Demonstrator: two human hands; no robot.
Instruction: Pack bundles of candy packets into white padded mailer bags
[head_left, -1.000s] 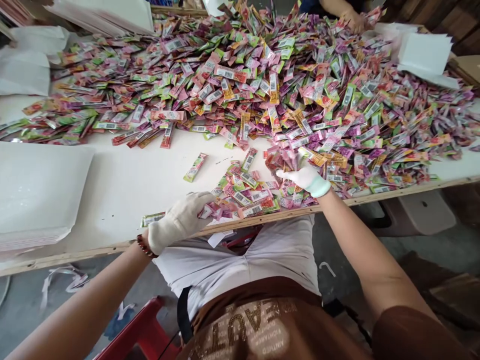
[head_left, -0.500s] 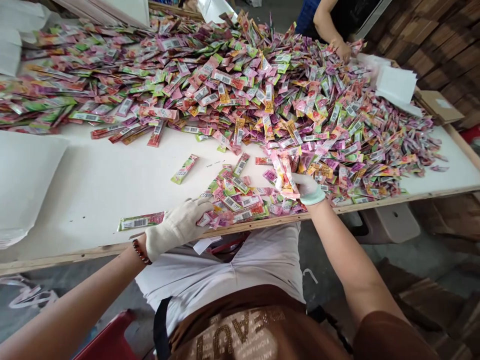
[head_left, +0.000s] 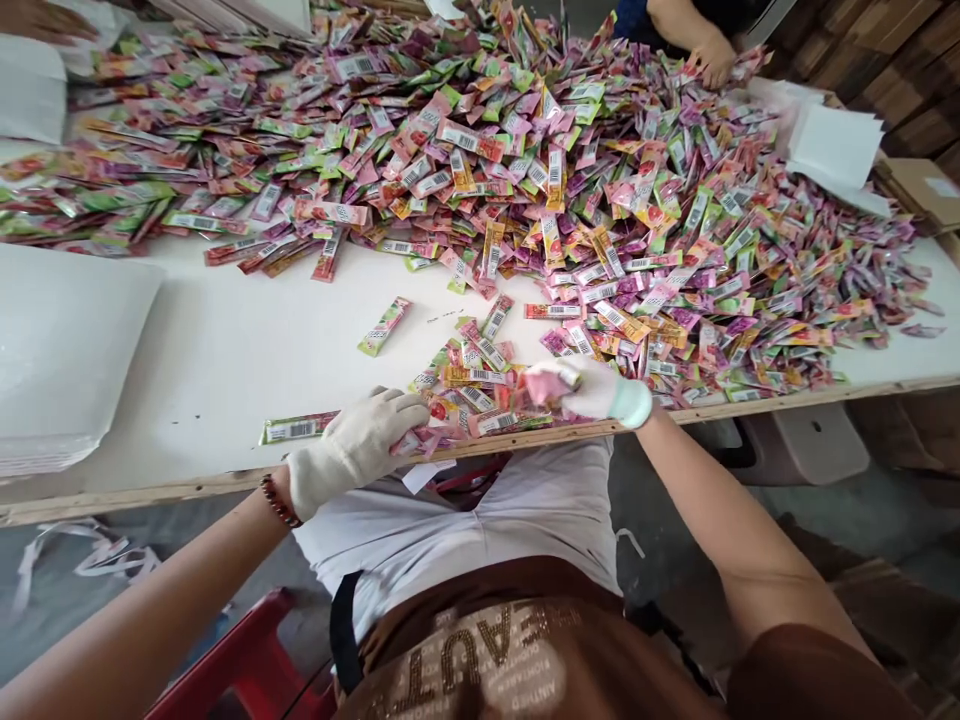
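White knit gloves on both hands, worked apart at the near side of the white table. Your left hand curls closed over pink-purple packets by the wooden edge; your right hand is closed on pink packets above the small near heap, short of the big pile. Count in the right: blurred, cannot tell.

Handling, my judgement: keep your right grip light so the sachets don't crease, lower them flat, and use your left as a stop against spills over the edge.

Axes: the right-hand packets point roughly leftward, towards your left hand; exact long axis unclear. The green-ended packet lies lengthwise near the edge, its right end against your left glove. One loose packet lies diagonally, far end to the right.
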